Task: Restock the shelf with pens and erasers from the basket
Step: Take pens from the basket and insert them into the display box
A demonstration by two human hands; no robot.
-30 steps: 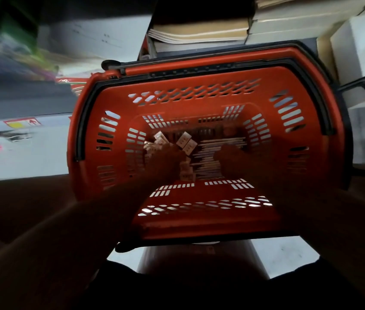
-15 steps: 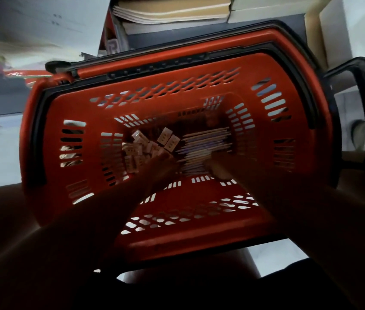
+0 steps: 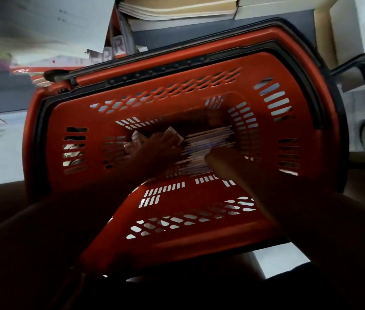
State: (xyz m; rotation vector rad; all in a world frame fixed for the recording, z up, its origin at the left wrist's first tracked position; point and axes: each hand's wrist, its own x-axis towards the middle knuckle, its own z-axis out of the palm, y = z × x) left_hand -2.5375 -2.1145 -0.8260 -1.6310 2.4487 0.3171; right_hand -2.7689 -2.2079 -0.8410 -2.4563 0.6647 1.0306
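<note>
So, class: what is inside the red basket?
Inside the red basket: small boxed erasers on one side and a stack of pens beside them. The left hand and right hand cover part of both piles.

Both forearms are lost in shadow; the left hand (image 3: 154, 148) is smeared by motion over the erasers (image 3: 135, 142), so its grip cannot be judged; the right hand (image 3: 216, 158) is blurred against the pens (image 3: 208, 139); the basket (image 3: 199, 233) handle is cut off at right.
</note>
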